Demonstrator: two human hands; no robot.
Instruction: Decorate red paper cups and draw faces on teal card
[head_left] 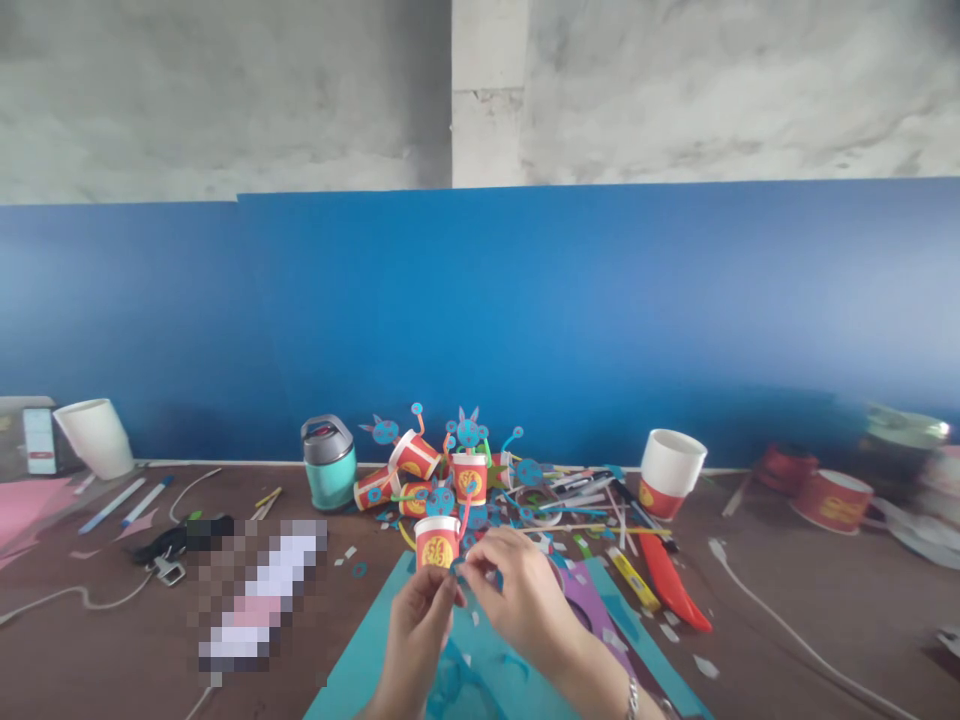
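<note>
My left hand [421,625] and my right hand [521,590] meet fingertip to fingertip over a light blue paper sheet [367,650]. Between their pinched fingers shows a small blue paper piece [457,566], too small to make out fully. Just beyond the fingers stands a red and white paper cup [437,540] with a yellow print; my left fingertips overlap its lower part in view. Behind it are several similar cups [470,480], some upright and some lying down, fitted with bent straws and blue paper animal faces [469,432].
A teal jar [331,465] stands at the left, and stacked white paper cups [670,475] at the right. A red-handled tool [671,580], a yellow packet [634,578], markers [148,500], paper scraps and a white cable [810,630] lie about. A blue partition [525,320] closes the back.
</note>
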